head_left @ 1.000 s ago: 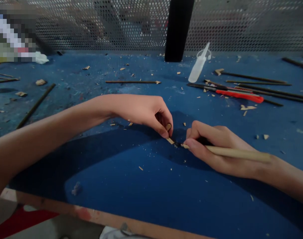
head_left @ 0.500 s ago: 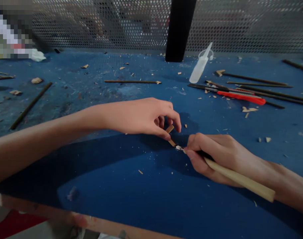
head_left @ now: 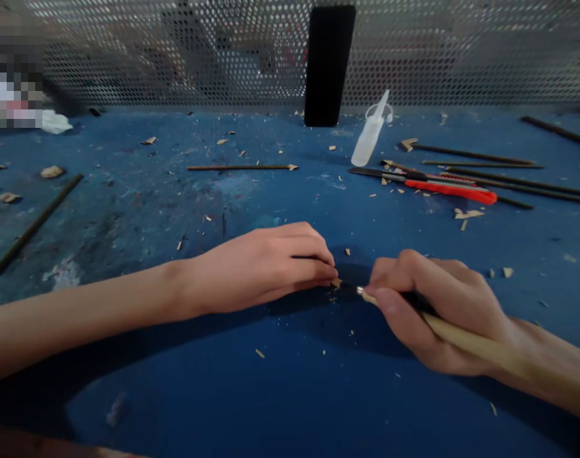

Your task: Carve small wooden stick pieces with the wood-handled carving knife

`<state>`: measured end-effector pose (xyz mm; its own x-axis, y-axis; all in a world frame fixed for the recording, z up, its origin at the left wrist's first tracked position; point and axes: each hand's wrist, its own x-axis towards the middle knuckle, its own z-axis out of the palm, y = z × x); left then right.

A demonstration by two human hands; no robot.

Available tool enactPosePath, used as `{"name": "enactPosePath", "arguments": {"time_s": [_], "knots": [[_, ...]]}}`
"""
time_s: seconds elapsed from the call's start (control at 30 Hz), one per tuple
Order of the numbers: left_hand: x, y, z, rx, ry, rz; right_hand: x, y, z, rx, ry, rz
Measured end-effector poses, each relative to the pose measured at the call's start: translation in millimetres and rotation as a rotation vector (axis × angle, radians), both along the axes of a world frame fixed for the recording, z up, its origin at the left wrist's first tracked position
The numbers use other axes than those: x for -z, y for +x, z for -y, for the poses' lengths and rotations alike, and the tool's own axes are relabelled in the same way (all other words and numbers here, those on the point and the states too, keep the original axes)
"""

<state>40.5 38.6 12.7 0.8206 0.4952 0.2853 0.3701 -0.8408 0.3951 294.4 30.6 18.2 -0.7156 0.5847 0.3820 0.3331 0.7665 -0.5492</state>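
My left hand (head_left: 285, 262) rests low over the blue tabletop, its fingers drawn together. A small piece of wood (head_left: 336, 282) peeks out at its fingertips; most of it is hidden under them. Shavings lie just below it. My right hand (head_left: 437, 312) is closed round a carving knife (head_left: 476, 340) with a pale wooden handle, held like a pen. Its short metal tip (head_left: 360, 291) points left towards the wood piece, with a small gap between them.
A red utility knife (head_left: 452, 189) lies among dark thin sticks (head_left: 476, 154) at the right. Behind stand a white squeeze bottle (head_left: 369, 140) and a black phone-like slab (head_left: 329, 67) against perforated metal mesh (head_left: 199, 60). More sticks (head_left: 37, 222) and wood chips (head_left: 51, 172) lie left.
My left fingers have closed down over the small wood piece, covering most of it. My right hand has drawn the carving knife slightly right, off the wood. The view has shifted a little.
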Motion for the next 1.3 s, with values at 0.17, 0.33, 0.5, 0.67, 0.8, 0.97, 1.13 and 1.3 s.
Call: {"name": "enactPosePath", "arguments": {"time_s": [0.17, 0.33, 0.5, 0.67, 0.8, 0.97, 1.13, 1.3], "knots": [[10.0, 9.5, 9.5, -0.151, -0.123, 0.222, 0.2, 3.2, 4.7, 0.100, -0.008, -0.107], [7.2, 11.8, 12.5, -0.155, -0.134, 0.227, 2.3, 2.5, 0.8, 0.029, 0.022, -0.160], [9.9, 11.5, 11.7, -0.138, -0.064, 0.217, 0.8, 1.0, -3.2, -0.037, 0.073, -0.147], [12.6, 10.5, 10.1, -0.126, -0.052, 0.188, 0.7, 1.2, -0.5, -0.049, 0.108, -0.100], [13.3, 9.3, 10.2, -0.106, -0.031, 0.188, 2.7, 1.2, -1.2, -0.078, 0.103, -0.083], [12.7, 8.7, 11.1, -0.103, -0.027, 0.197, 5.0, 1.7, -1.0, -0.081, 0.085, -0.097], [12.9, 8.6, 10.1, -0.095, -0.029, 0.191, 7.4, 3.4, -0.4, -0.064, 0.053, -0.095], [14.5, 7.1, 11.6, -0.086, -0.005, 0.168, 4.7, 4.3, -1.1, -0.047, -0.043, -0.026]]}}
